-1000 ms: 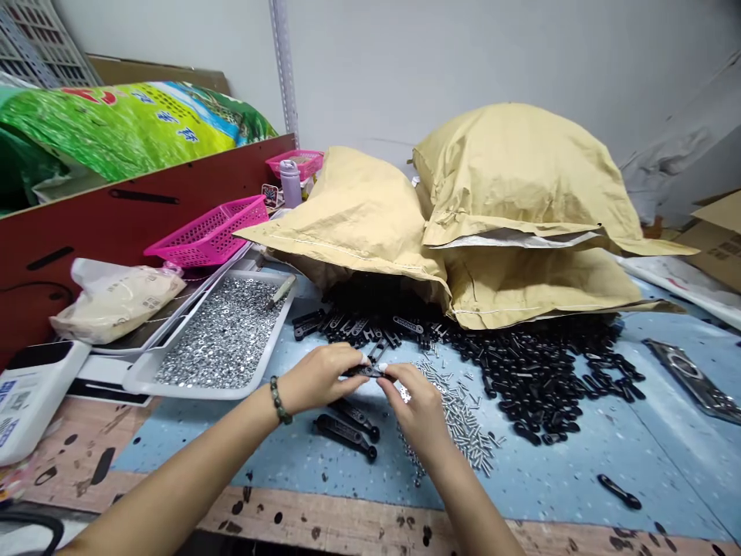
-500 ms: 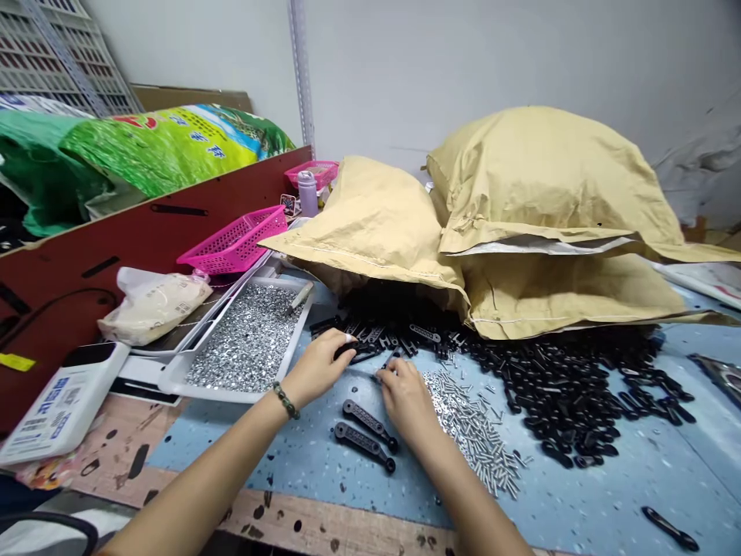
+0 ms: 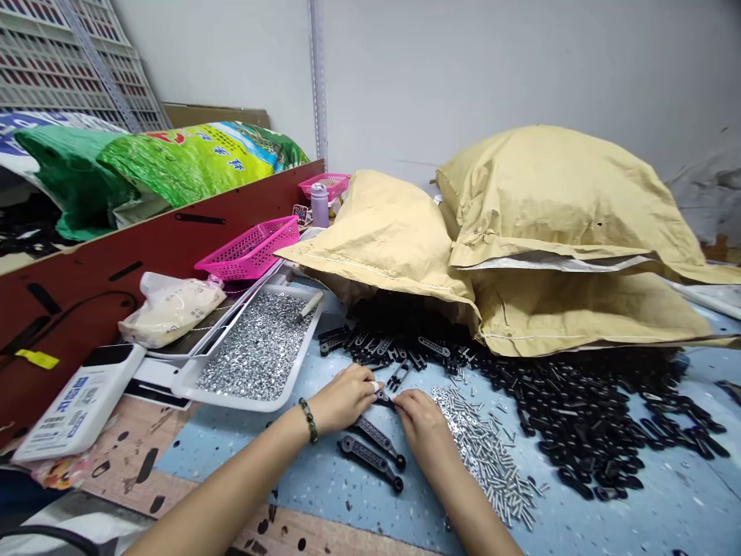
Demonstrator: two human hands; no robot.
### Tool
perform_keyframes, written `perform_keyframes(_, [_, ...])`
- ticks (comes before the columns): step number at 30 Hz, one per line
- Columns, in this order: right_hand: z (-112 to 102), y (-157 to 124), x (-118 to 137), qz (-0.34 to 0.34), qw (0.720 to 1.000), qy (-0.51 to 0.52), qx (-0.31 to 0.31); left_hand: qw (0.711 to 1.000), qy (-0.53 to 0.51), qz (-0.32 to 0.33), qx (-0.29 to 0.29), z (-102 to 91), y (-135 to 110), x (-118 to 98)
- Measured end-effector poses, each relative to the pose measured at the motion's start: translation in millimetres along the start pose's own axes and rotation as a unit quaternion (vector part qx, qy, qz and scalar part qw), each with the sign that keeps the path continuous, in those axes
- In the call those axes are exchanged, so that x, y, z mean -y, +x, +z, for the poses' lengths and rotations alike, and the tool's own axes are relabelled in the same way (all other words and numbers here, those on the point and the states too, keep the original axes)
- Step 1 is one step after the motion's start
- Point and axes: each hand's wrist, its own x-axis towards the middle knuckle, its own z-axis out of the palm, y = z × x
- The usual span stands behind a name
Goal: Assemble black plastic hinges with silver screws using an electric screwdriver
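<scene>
My left hand, with a ring and a green bead bracelet, is closed on a black plastic arm piece, mostly covered by the fingers. Close against its right end, my right hand has its fingertips pinched together; whatever lies between them is too small to make out. Two long black arms with round ends lie side by side on the blue table just below my hands. Beyond the fingers sits a forked black piece. A heap of silver screws spreads beside my right wrist.
A white tray of small metal nuts stands at left, near a pink basket and a white box. Large tan sacks fill the back. Black parts are piled at right. A red board borders the left.
Both hands have drawn closer to me and nearer each other, with the black piece now between them. The camera view has shifted slightly.
</scene>
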Motion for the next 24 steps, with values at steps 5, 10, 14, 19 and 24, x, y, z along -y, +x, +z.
perform_keyframes(5, [-11.3,8.2,-6.7,0.011,1.0,-0.015,-0.016,0.999,-0.004,-0.016,0.036,-6.3,-8.5,-8.1])
perform_keyframes(10, [-17.4,38.4,-21.6,0.013,0.992,-0.124,0.008,0.998,-0.037,-0.041,0.042,-15.8,-4.3,-17.5])
perform_keyframes(14, [-18.9,43.3,-20.8,-0.026,0.993,-0.109,0.021,0.995,-0.06,-0.081,-0.002,-16.7,11.3,-19.3])
perform_keyframes(19, [-25.2,24.6,-15.5,-0.068,0.995,-0.077,0.015,0.994,-0.07,-0.084,0.028,-1.8,40.3,-17.3])
perform_keyframes(24, [-54.4,11.4,-51.6,0.057,0.989,-0.105,-0.084,0.995,-0.039,-0.086,0.026,-3.0,50.7,-26.0])
